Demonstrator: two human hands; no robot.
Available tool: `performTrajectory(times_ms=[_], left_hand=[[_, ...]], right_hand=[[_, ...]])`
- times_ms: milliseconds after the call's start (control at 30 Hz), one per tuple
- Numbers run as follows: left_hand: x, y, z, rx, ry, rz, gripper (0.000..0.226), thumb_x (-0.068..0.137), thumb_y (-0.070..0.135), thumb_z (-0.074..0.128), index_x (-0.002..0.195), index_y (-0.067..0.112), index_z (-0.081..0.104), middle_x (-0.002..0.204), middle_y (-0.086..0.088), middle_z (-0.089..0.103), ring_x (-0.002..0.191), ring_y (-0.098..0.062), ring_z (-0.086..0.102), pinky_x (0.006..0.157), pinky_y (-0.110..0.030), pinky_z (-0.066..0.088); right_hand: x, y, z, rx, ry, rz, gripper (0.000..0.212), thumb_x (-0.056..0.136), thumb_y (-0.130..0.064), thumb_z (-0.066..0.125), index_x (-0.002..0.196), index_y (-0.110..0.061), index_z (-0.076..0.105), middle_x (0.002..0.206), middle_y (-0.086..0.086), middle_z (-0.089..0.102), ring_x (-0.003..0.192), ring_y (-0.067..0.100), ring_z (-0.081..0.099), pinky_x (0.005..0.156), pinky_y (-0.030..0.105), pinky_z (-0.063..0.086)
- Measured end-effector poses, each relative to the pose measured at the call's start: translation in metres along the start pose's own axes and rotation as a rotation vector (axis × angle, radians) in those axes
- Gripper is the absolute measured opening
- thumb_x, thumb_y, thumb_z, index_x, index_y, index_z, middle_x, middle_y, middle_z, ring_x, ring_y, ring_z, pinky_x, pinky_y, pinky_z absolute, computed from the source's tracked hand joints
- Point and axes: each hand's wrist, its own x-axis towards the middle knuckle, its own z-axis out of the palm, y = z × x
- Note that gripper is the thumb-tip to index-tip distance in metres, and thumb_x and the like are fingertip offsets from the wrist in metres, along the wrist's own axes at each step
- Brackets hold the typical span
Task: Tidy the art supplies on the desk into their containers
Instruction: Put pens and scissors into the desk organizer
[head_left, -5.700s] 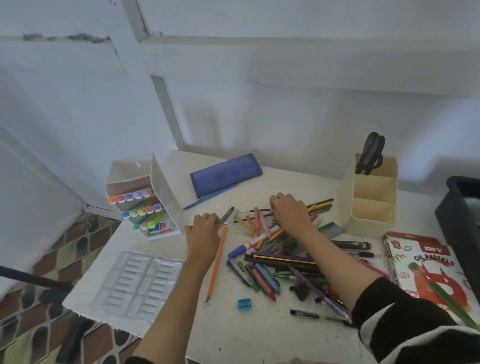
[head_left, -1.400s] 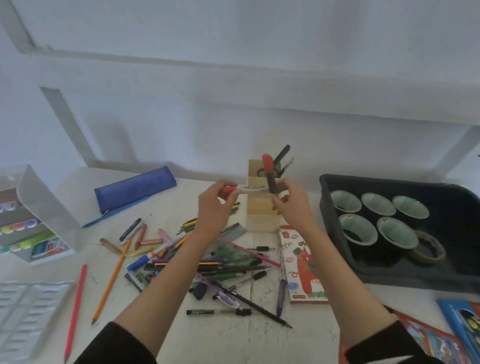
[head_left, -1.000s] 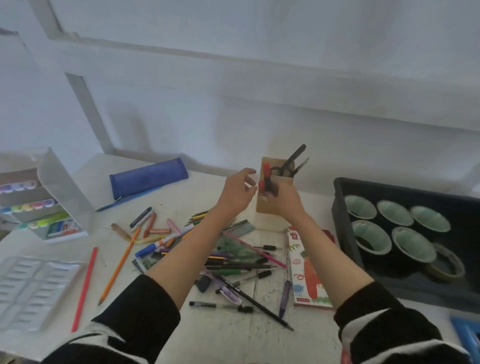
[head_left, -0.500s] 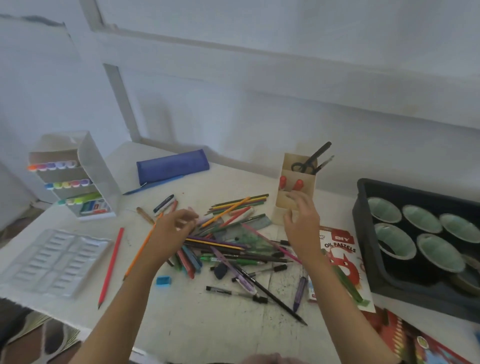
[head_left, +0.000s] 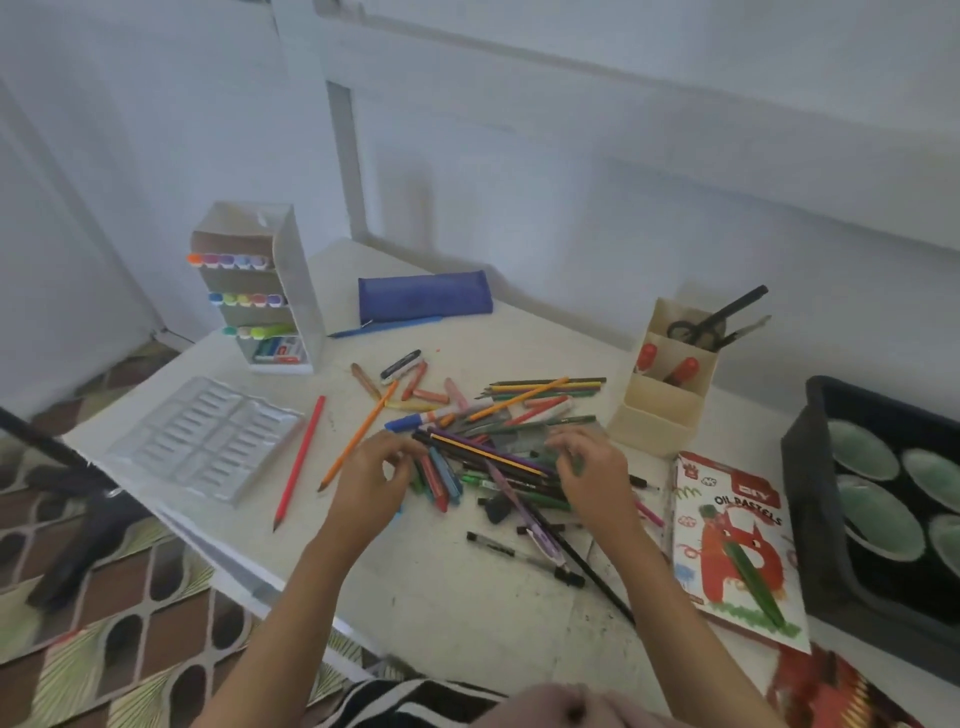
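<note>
Pencil heap: slim wooden sticks, plastic pens; cream boxy organizer beside.

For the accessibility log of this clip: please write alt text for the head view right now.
A person's left hand and right hand reach into a scattered pile of coloured pencils and pens on a white desk; blur hides any grip. Beside it stands a cream plastic desk organiser holding black scissors and two red-capped markers.

A heap of pencils and pens lies just left of the cream holder.
</note>
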Motion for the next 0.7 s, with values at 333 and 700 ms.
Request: performTrajectory(times_ms=[333, 700], left_hand=[[0.037, -0.002, -0.003, 0.501, -0.175, -0.125, 0.036, 0.089, 0.010, 0.056, 0.123, 0.022, 0.059, 0.119, -0.002, 0.056, 0.108, -0.024, 0.047, 0.088, -0.039, 0.042], [0.065, -0.004, 0.010, 0.703, -0.318, -0.195, 0.029, 0.088, 0.018, 0.055, 0.117, 0.023, 0.055, 0.120, -0.003, 0.047, 0.116, -0.024, 0.043, 0.092, -0.040, 0.040]], right_hand=[[0.073, 0.029, 0.001, -0.436, -0.437, -0.015, 0.030, 0.087, -0.014, 0.060, 0.117, -0.014, 0.059, 0.123, 0.004, 0.055, 0.116, 0.022, 0.047, 0.089, 0.037, 0.046], [0.109, 0.020, 0.002, -0.847, -0.792, -0.378, 0.028, 0.090, -0.015, 0.052, 0.118, -0.015, 0.052, 0.116, 0.004, 0.049, 0.104, 0.026, 0.055, 0.078, 0.037, 0.048]])
